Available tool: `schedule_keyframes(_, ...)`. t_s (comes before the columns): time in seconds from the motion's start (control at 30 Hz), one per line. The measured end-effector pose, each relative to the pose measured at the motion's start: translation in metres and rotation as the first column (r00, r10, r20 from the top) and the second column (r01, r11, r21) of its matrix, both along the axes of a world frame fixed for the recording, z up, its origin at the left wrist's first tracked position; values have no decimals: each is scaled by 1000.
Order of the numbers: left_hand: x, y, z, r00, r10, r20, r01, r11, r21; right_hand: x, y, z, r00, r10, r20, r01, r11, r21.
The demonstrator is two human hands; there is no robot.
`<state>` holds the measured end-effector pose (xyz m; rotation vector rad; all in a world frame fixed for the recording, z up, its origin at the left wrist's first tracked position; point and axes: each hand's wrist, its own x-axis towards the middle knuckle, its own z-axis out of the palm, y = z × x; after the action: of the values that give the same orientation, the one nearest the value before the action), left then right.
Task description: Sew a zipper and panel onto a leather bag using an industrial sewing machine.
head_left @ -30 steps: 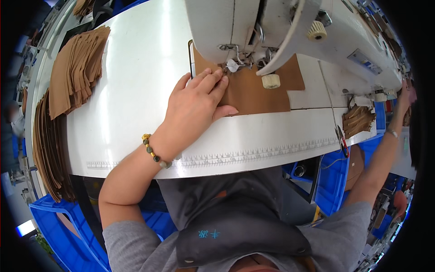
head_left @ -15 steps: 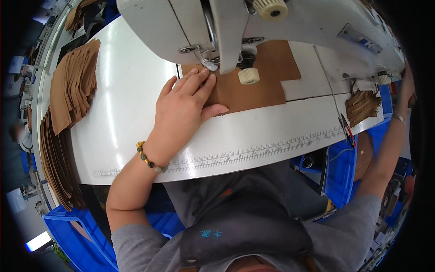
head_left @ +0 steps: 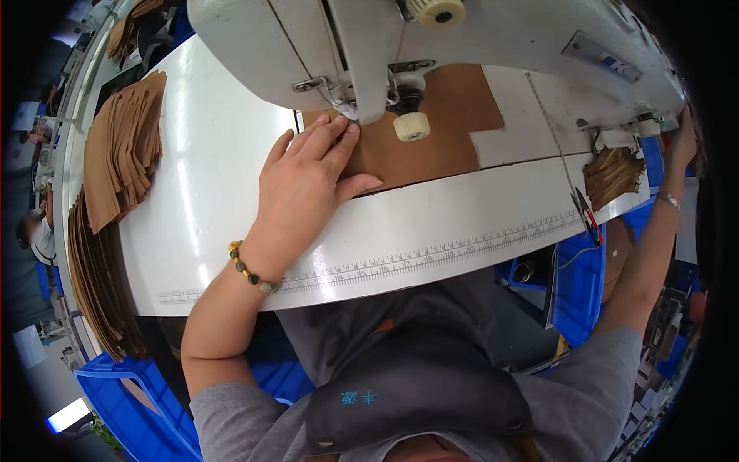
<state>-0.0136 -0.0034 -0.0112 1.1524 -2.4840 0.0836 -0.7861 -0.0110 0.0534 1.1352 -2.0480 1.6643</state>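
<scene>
My left hand (head_left: 304, 173) lies with fingers stretched out on a flat brown piece of leather-like material (head_left: 431, 154). Its fingertips are right beside the needle area of a white sewing machine (head_left: 493, 38), and the thumb rests along the piece's near edge. The machine head hides part of the brown piece. Out at the far right, my right hand (head_left: 683, 142) reaches up to the end of the machine; its fingers are mostly hidden there, so what it grips does not show.
Stacked brown pieces (head_left: 123, 150) hang over the table's left side. A smaller brown bundle (head_left: 612, 179) and red-handled snips (head_left: 589, 219) lie at the right. A printed ruler (head_left: 385, 266) runs along the front edge. Blue bins (head_left: 581, 289) stand below the table.
The whole view has shifted slightly, with the machine appearing a little further left. My left hand stays flat on the brown piece, and my right hand remains at the machine's end.
</scene>
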Motion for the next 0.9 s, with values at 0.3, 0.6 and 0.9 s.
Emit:
schedule_keyframes(0.3,-23,13,5,990,-133,40,135,989,-56,92,42,-1,922,-277,-271,352,892,284)
schedule_keyframes(0.6,-84,12,1,980,-199,-21,199,980,-7,327,57,36,511,407,-757,-481,865,141)
schedule_keyframes(0.9,17,41,15,931,-352,-93,362,924,123,478,22,-25,79,867,-493,-633,425,647)
